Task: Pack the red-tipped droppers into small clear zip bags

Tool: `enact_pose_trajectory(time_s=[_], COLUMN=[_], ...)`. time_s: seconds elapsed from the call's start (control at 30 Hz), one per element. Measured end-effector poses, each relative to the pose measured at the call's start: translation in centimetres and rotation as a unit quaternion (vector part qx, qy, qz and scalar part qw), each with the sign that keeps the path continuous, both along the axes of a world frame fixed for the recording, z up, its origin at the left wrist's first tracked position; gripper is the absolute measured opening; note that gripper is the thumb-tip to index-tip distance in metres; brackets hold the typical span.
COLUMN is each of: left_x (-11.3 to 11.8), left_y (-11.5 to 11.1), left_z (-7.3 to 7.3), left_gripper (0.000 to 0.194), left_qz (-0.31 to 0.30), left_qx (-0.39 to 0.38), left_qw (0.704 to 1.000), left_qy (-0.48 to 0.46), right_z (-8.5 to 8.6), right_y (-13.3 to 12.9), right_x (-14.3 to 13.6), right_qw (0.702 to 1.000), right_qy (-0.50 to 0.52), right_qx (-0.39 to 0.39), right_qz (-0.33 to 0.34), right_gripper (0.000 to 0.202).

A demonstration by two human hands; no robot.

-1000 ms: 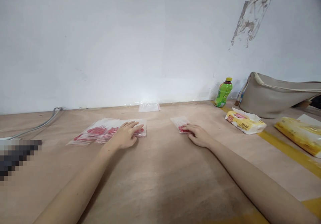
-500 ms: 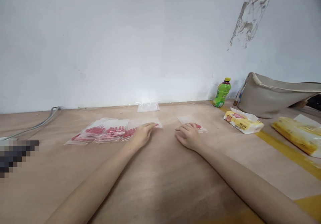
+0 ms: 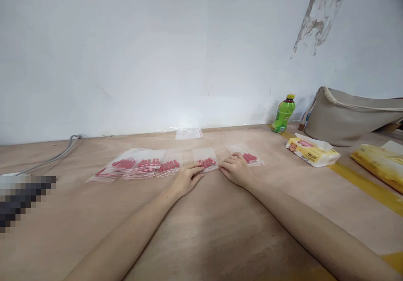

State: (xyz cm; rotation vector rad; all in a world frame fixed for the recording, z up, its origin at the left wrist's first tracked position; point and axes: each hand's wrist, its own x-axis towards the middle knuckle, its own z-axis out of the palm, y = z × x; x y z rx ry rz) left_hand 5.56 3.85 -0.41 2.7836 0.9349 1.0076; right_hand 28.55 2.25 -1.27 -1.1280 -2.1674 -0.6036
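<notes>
A clear zip bag [image 3: 204, 153] with several small red pieces in it lies flat between my hands. My left hand [image 3: 187, 179] has its fingers closed at the bag's lower left edge, fingertips by the red pieces. At its lower right corner is my right hand [image 3: 236, 170], fingers bent and held together; the fingertips partly hide the contact. Another zip bag [image 3: 248, 150] with red pieces lies partly behind my right hand. To the left of my left hand, several filled zip bags [image 3: 171, 157] overlap in a row.
A flat clear bag [image 3: 188, 134] lies near the wall. On the right stand a green bottle [image 3: 283, 114], a tissue pack [image 3: 315, 154], a grey bag [image 3: 333, 119] and a yellow pack [image 3: 376, 163]. A cable [image 3: 64, 153] runs along the left.
The middle zip bag has moved right, away from the left row, and its red pieces now show. My left hand has drawn down toward its lower edge. My right hand has hardly moved.
</notes>
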Motion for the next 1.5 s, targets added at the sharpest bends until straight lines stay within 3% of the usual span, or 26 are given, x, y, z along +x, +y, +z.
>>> enact_pose_trajectory(time_s=[0.3,0.57,0.7,1.17,1.5], left_x=[0.6,4.6,5.2,5.0,1.6], left_y=[0.4,1.5,1.8,2.5,1.3], left_z=[-0.3,0.0,-0.2,-0.2,0.9], left_gripper=[0.020,0.013,0.016,0.017,0.018], left_qz=[-0.006,-0.027,-0.034,-0.050,-0.026], left_qx=[0.053,0.177,0.202,0.274,0.309], left_qw=[0.998,0.982,0.975,0.948,0.937], left_qy=[-0.013,0.068,0.088,0.157,0.164], right_z=[1.0,1.0,0.7,0.8,0.6], right_y=[-0.4,-0.4,-0.2,-0.4,-0.6], right_x=[-0.1,-0.4,-0.3,-0.3,0.2], right_qw=[0.999,0.999,0.999,0.999,0.999], right_qy=[-0.037,-0.043,-0.046,-0.034,-0.008], right_qx=[-0.002,0.008,0.010,0.010,0.004], right_qz=[0.021,0.019,0.015,0.034,0.033], right_gripper=[0.020,0.019,0.019,0.018,0.018])
